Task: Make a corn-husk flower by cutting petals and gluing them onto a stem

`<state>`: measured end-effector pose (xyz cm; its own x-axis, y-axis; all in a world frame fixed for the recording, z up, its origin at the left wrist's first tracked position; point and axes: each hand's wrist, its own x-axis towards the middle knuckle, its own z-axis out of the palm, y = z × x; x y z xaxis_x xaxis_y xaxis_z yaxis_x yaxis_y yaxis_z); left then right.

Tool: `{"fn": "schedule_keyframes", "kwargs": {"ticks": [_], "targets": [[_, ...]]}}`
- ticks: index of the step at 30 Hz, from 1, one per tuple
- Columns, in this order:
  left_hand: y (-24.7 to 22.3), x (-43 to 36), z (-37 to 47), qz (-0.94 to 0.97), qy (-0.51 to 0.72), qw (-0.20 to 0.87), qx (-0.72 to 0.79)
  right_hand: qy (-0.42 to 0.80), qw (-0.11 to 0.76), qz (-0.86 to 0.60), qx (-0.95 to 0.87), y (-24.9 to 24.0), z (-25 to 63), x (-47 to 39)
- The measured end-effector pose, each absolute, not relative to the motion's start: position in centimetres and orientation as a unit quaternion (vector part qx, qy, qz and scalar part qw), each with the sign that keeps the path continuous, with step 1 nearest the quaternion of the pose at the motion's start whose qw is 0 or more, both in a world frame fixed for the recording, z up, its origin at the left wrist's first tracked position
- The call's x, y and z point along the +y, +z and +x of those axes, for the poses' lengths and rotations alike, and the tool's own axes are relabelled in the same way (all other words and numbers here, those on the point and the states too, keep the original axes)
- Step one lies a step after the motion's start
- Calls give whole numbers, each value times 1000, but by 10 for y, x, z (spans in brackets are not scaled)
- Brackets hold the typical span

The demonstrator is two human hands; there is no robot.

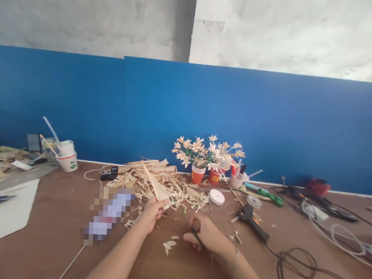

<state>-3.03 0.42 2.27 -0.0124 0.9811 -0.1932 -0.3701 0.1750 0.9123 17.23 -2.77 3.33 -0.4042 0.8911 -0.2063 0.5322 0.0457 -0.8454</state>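
My left hand (152, 214) is closed around the lower end of a pale dried corn husk (155, 185), which points up and to the left. To its right, my right hand (204, 233) grips a pair of scissors (197, 237) by dark handles; the thin blades point up and left, apart from the husk. On the table below and between the hands lie several small cut husk petals (167, 248). Behind my left hand spreads a heap of husk strips and scraps (131, 176).
Husk flowers (200, 150) stand in red paper cups (197, 175) at the back. A white tape roll (216, 196), a glue gun (252, 222) and its black cord lie to the right. A blurred-out object (110, 214) is at left, with a white cup (68, 161) farther back.
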Motion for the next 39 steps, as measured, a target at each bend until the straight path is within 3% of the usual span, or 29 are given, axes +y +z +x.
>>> {"fn": "schedule_keyframes", "kwargs": {"ticks": [4,8,12,21,25,28,33,39], "targets": [[22,5,-30,319,565,605,462,193,204,-586,-760,41,167,-34],[24,3,-27,310,572,612,450,66,169,-609,-772,42,160,-37],[23,3,-26,311,577,614,440,91,158,-630,-755,32,158,-32],[24,0,-22,346,556,614,441,256,262,-575,-731,14,170,-17],[26,-4,-17,362,544,605,455,156,315,-562,-748,22,169,-20],[29,-8,-12,375,528,605,463,64,370,-467,-801,31,160,-28],[32,-13,-5,391,497,615,471,-34,333,-400,-853,31,146,-33],[32,-14,-4,414,479,614,472,-26,383,-402,-831,26,147,-28]]}}
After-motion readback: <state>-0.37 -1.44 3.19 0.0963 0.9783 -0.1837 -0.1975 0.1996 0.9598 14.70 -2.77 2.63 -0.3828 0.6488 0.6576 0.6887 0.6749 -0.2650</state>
